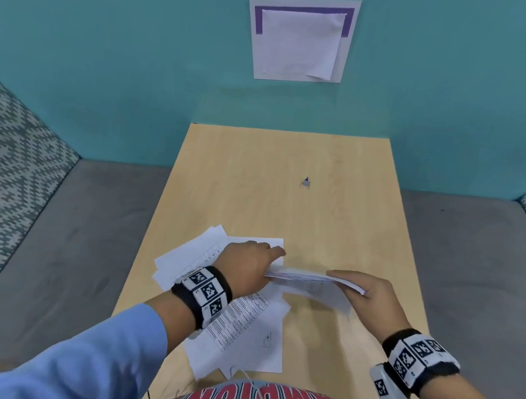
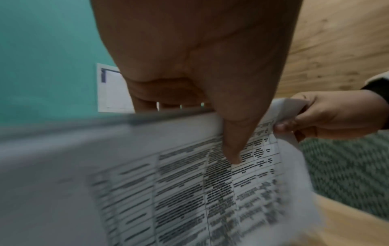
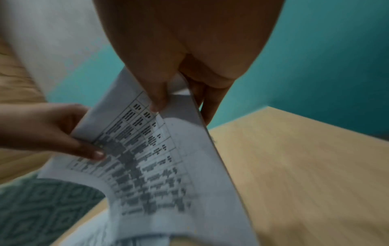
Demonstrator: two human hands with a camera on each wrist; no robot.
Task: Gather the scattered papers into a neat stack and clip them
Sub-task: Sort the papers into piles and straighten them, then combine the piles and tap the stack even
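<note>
I see the gathered stack of papers (image 1: 308, 279) held just above the tabletop (image 1: 333, 212), spanning between my two hands with its long axis running left to right. My left hand (image 1: 249, 265) pinches its left end, thumb on the printed face, fingers behind. My right hand (image 1: 365, 291) grips the right end likewise. Loose sheets (image 1: 243, 334) lie beneath, and a small clip (image 1: 306, 182) sits well beyond them.
</note>
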